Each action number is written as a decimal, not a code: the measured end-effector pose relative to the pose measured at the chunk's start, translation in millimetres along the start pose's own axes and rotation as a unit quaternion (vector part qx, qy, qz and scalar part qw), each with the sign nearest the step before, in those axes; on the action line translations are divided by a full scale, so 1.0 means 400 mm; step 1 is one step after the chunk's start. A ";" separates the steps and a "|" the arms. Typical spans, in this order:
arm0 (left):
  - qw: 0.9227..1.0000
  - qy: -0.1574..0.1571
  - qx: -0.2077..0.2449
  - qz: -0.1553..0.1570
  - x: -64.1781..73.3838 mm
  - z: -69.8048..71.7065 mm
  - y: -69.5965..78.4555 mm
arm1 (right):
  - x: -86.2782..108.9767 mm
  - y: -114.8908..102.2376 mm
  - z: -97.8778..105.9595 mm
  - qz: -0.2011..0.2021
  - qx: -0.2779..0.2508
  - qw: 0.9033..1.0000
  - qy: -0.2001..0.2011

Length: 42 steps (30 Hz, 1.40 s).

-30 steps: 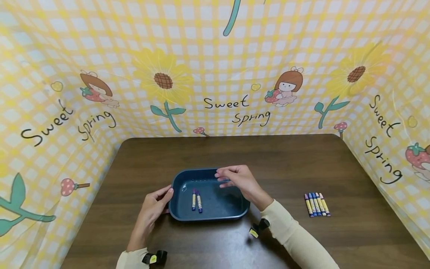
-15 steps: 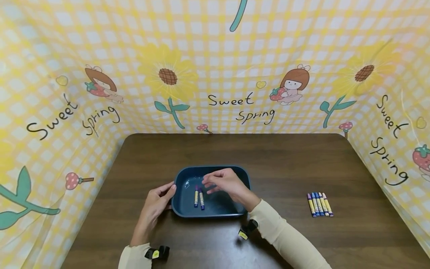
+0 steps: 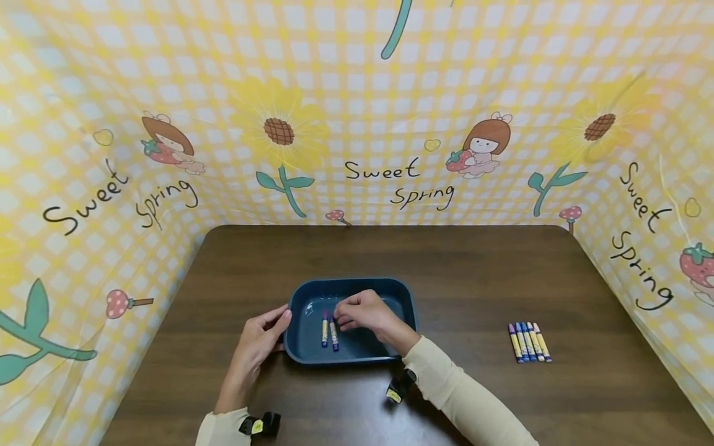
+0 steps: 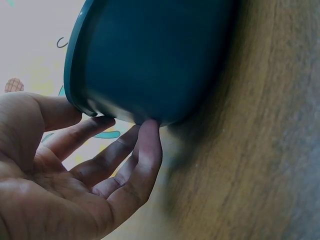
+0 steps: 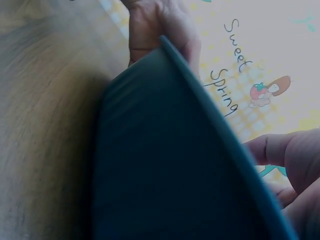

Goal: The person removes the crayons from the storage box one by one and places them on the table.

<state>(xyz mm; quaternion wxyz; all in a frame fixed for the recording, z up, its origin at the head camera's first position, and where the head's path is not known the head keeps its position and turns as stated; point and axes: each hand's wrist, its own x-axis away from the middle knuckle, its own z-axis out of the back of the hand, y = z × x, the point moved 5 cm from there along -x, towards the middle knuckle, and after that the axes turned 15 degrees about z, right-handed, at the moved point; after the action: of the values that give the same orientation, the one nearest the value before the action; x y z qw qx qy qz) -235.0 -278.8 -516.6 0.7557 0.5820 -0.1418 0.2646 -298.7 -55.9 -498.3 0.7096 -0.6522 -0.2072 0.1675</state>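
Note:
My left hand (image 3: pixel 256 344) grips the left end of a dark blue tray (image 3: pixel 348 360), thumb at the rim. In the left wrist view, the fingers of that hand (image 4: pixel 150 155) touch the tray's outer wall (image 4: pixel 150 60). Two crayons with purple tips lie side by side in the tray, a left crayon (image 3: pixel 325 333) and a right crayon (image 3: pixel 334 339). Reaching over the tray, my right hand (image 3: pixel 370 313) has bent fingers right at the right crayon's upper end. I cannot tell whether they pinch it. The tray's side hides those fingertips in the right wrist view.
Several crayons (image 3: pixel 530 342) lie in a neat row on the brown wooden table (image 3: pixel 457 266), right of the tray. A yellow checked cloth (image 3: pixel 357 111) surrounds the table at the back and sides.
My right hand has moved left and down from the tray's far rim to the right crayon. The left hand keeps its grip on the tray. The camera view has shifted slightly.

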 end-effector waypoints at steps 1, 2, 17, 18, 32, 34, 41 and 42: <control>1.000 0.000 0.001 -0.001 0.000 0.001 0.003 | -0.001 0.003 0.000 -0.001 0.007 1.000 0.002; 1.000 0.000 0.000 -0.001 -0.001 0.001 0.004 | -0.002 0.007 -0.001 -0.002 0.014 1.000 0.004; 1.000 0.010 0.020 -0.006 0.001 0.000 -0.004 | 0.002 0.025 -0.026 0.017 0.140 0.990 0.014; 1.000 0.010 0.021 -0.006 0.001 0.001 -0.005 | 0.001 0.025 -0.029 0.021 0.150 0.988 0.014; 1.000 0.008 0.023 -0.003 0.000 -0.009 -0.007 | 0.008 0.024 -0.046 0.053 0.244 0.968 0.002; 1.000 0.008 0.024 -0.005 -0.001 -0.011 -0.005 | 0.007 0.024 -0.045 0.056 0.253 0.966 -0.001; 0.999 0.018 0.027 -0.006 -0.003 -0.003 -0.006 | 0.001 0.021 -0.060 0.079 0.285 0.955 -0.021; 0.999 0.019 0.030 -0.004 -0.003 -0.002 -0.007 | 0.001 0.020 -0.063 0.083 0.287 0.954 -0.022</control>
<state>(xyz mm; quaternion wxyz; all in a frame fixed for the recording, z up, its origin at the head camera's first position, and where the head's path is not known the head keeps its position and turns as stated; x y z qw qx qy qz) -234.6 -278.9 -519.5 0.7416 0.6000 -0.1167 0.2765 -285.1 -76.7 -508.0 0.8459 -0.4320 -0.1110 0.2925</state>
